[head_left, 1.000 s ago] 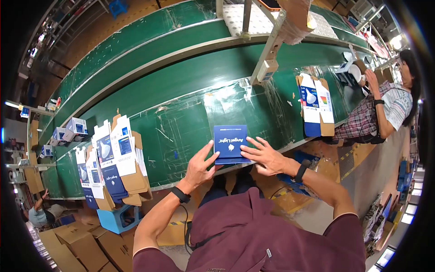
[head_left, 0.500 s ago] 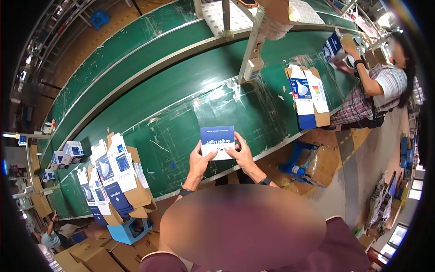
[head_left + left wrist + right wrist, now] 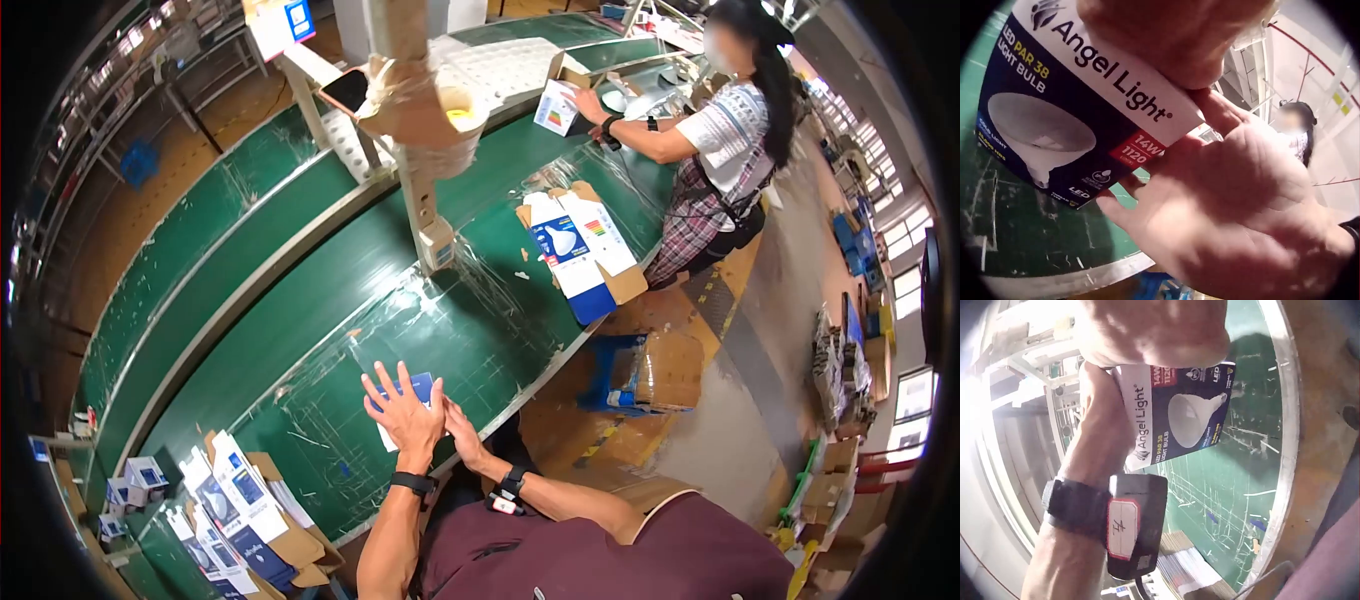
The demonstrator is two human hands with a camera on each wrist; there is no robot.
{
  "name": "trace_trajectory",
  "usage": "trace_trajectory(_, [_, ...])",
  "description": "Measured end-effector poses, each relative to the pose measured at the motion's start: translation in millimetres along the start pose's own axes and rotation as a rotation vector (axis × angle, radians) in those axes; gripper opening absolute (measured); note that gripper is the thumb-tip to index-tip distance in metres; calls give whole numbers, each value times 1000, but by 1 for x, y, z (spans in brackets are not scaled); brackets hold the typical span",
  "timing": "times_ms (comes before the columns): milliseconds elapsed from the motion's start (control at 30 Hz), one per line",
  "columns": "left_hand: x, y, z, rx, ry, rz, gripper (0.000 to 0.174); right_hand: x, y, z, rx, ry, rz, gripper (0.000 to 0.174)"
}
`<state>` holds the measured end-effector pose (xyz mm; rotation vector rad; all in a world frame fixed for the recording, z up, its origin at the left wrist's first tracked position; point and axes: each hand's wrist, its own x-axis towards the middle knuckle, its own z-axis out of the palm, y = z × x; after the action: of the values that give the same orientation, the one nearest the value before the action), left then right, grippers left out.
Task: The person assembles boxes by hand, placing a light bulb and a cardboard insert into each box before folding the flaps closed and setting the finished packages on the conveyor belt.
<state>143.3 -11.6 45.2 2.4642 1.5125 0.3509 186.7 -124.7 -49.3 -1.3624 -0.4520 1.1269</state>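
The left hand point(image 3: 405, 418) lies over a blue and white bulb box point(image 3: 424, 386) with its fingers spread straight. Close to its right side, the right hand point(image 3: 462, 434) touches the edge of the box, its palm turned inward. In the left wrist view the printed face of the box point(image 3: 1041, 112) shows a lamp picture, and the right hand point(image 3: 1229, 206) is palm up against the lower edge. The right wrist view shows the box point(image 3: 1191, 415) between the hands, with the right hand point(image 3: 1154, 331) across its top. Some fingertips are hidden.
Flattened cartons lie on the green table point(image 3: 310, 450) at the lower left, beside small boxes point(image 3: 146, 472). Another carton stack point(image 3: 572, 250) lies at the right. A post point(image 3: 418, 190) stands behind. A person point(image 3: 725, 130) works at the far right, handling a box point(image 3: 556, 106).
The head view has swung right. Both hands earlier held the box by its sides with thumbs in front; now the left hand is spread over it and the right hand is beside it.
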Motion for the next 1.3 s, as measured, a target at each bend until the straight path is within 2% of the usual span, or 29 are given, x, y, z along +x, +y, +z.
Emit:
trace_trajectory(67, [8, -6, -8, 27, -9, 30, 87, 7, -17, -3, 375, -44, 203, 68])
trace_trajectory(100, [10, -6, -10, 45, -15, 52, 91, 12, -18, -17, 384, -152, 223, 72])
trace_trajectory(133, [5, -7, -9, 62, -40, 70, 96, 22, -3, -25, 320, -118, 272, 75])
trace_trajectory(167, [5, -4, -12, 94, -76, 27, 98, 21, -13, -29, 236, -140, 281, 77])
trace_trajectory(267, [3, 3, -16, 113, -87, -85, 92, 30, -34, -33, 103, -153, 282, 81])
trace_trajectory(400, [22, -22, 1, 60, 40, -80, 85, 28, -47, -49, -93, -174, 303, 84])
trace_trajectory(533, [101, -116, -37, 169, 187, -185, 76, 7, -56, -93, -106, -140, 330, 76])
trace_trajectory(600, [156, -177, -57, 345, 247, -279, 71, -6, -58, -114, -150, -67, 351, 73])
trace_trajectory(700, [223, -255, -81, 439, 176, -441, 68, -27, -66, -135, -215, 4, 374, 68])
trace_trajectory(800, [260, -333, -56, 433, 75, -652, 68, -43, -76, -136, -248, 42, 413, 60])
trace_trajectory(867, [263, -346, -58, 431, 99, -557, 67, -47, -91, -138, -266, 43, 438, 61])
trace_trajectory(933, [269, -350, -63, 417, 58, -573, 67, -37, -100, -134, -259, 4, 432, 55])
trace_trajectory(1033, [283, -375, -67, 407, 78, -566, 70, -8, -132, -126, -341, -109, 367, 52])
trace_trajectory(1067, [291, -384, -69, 421, 17, -594, 79, 9, -157, -119, -455, -154, 320, 53])
trace_trajectory(1133, [302, -394, -67, 504, 24, -632, 89, 38, -218, -119, -778, -167, 114, 49])
trace_trajectory(1167, [300, -381, -74, 569, -17, -652, 93, 65, -223, -138, -838, -130, -90, 48])
trace_trajectory(1200, [296, -372, -77, 648, 79, -652, 93, 92, -227, -160, -890, -99, -291, 47])
trace_trajectory(1267, [288, -355, -76, 799, 274, -666, 94, 139, -269, -195, -853, 24, -367, 46])
trace_trajectory(1300, [281, -338, -78, 733, 379, -690, 87, 167, -293, -216, -790, 77, -284, 46])
